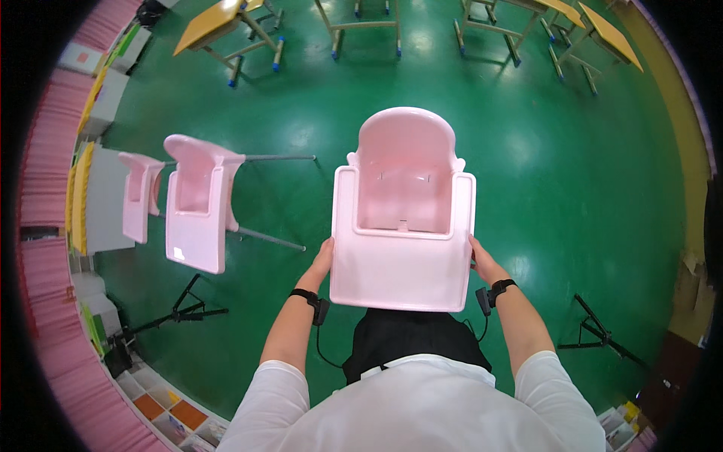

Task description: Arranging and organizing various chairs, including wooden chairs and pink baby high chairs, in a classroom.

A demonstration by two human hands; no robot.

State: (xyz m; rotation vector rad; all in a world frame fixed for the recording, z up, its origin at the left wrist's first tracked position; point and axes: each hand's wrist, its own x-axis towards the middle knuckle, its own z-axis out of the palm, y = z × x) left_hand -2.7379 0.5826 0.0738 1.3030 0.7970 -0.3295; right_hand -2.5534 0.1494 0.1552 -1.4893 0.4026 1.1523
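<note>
Right in front of me is a pink high chair with a rounded backrest (pixel 407 139) and a wide pink tray (pixel 399 267) across its front. My left hand (pixel 324 258) grips the tray's left edge, its fingers hidden beneath. On the opposite edge, my right hand (pixel 483 260) holds the tray the same way, with the thumb at the rim. The tray's nearest edge is close to my waist. The seat is bare, with small slots in its surface. The chair's legs are hidden under the seat and tray.
Two more pink high chairs, a nearer one (pixel 197 237) and a farther one (pixel 137 215), stand to the left with thin metal legs. Black tripods stand at left (pixel 184 313) and right (pixel 595 328). Yellow-topped desks (pixel 215 24) line the far side. Cubby shelves (pixel 162 395) are at lower left.
</note>
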